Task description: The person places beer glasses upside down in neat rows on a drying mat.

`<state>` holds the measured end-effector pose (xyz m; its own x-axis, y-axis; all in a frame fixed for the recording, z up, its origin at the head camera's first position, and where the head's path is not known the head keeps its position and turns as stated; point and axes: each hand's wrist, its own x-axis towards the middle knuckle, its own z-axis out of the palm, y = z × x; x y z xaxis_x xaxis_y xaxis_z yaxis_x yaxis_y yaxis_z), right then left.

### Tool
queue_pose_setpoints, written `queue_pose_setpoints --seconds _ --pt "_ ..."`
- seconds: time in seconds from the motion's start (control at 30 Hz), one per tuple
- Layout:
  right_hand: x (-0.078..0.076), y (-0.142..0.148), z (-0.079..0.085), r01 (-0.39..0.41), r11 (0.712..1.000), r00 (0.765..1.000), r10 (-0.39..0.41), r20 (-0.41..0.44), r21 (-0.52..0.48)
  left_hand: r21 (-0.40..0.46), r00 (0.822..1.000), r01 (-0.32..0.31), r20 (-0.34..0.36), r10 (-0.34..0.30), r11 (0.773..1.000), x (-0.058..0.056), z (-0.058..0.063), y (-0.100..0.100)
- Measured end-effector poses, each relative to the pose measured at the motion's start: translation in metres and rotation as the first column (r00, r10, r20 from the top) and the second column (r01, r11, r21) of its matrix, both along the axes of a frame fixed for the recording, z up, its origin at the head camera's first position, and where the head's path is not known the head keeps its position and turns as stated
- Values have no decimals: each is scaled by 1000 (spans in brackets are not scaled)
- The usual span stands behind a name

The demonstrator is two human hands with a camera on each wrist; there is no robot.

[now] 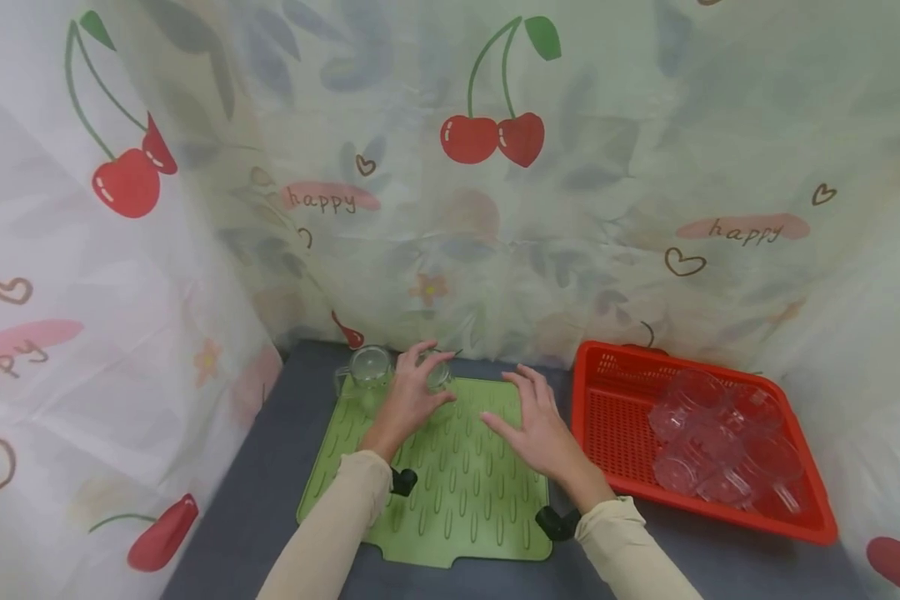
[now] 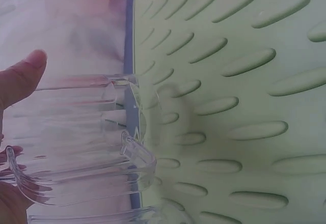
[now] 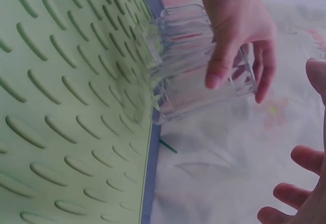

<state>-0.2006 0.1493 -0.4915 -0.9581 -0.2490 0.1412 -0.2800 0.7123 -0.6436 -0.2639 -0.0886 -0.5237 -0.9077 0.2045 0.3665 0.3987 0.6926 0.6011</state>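
Two clear glass mugs stand side by side at the back left of the green ridged mat (image 1: 457, 483). The left mug (image 1: 370, 367) has its handle out to the left. My left hand (image 1: 412, 396) is around the upper part of the other mug (image 1: 439, 381), thumb and fingers spread. In the left wrist view its thumb (image 2: 25, 76) stands apart from the glass. My right hand (image 1: 536, 425) hovers over the mat's right side, fingers spread and slightly bent, with nothing in it. Its fingertips (image 3: 290, 196) show at the edge of the right wrist view.
To the right, a red plastic basket (image 1: 596, 346) holds several clear glass mugs (image 1: 720, 442) heaped in its right half. Mat and basket rest on a dark grey table (image 1: 247, 500). Cherry-printed curtains (image 1: 495, 233) enclose the back and both sides.
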Motion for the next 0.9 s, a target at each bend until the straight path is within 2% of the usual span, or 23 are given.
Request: queue_pose_setpoints --seconds 0.2,0.37,0.57,0.9 --pt "3 8 4 5 1000 1000 -5 5 -12 28 1000 11 28 -12 1000 -2 -2 1" --pt "4 14 5 6 1000 1000 -6 1 0 22 998 10 60 -11 1000 -4 -5 2" --pt "4 18 7 13 1000 1000 -13 5 8 6 998 22 67 -22 1000 -6 -7 3" --pt "2 31 11 28 999 999 -28 -17 24 -4 996 3 92 -3 1000 -9 -8 4"
